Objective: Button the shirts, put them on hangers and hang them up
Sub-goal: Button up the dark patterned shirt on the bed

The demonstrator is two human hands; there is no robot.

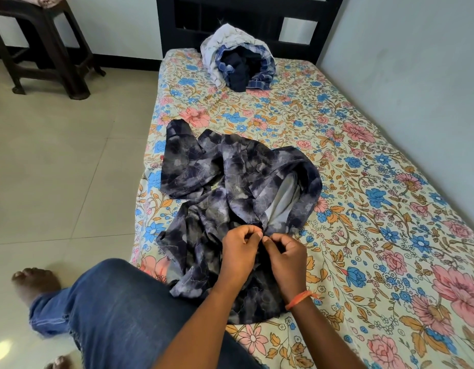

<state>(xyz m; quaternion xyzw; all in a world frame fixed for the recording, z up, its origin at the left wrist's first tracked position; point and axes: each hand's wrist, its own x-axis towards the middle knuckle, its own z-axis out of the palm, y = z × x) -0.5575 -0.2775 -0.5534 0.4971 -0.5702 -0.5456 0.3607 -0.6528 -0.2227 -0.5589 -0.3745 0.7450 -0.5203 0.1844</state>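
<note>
A dark blue and grey marbled shirt (230,177) lies crumpled on the floral bedsheet (363,182), its collar end toward me and its pale inside showing. My left hand (239,249) and my right hand (285,255) meet at the shirt's front opening near the collar, each pinching an edge of the placket between thumb and fingers. The button itself is hidden behind my fingertips. My right wrist carries an orange thread band. No hanger is in view.
A heap of other shirts (238,62), white, blue checked and dark navy, sits at the head of the bed by the dark headboard (177,22). A dark stool (44,43) stands on the tiled floor to the left. My jeans-clad knee (124,310) is beside the bed's edge. The wall runs along the right.
</note>
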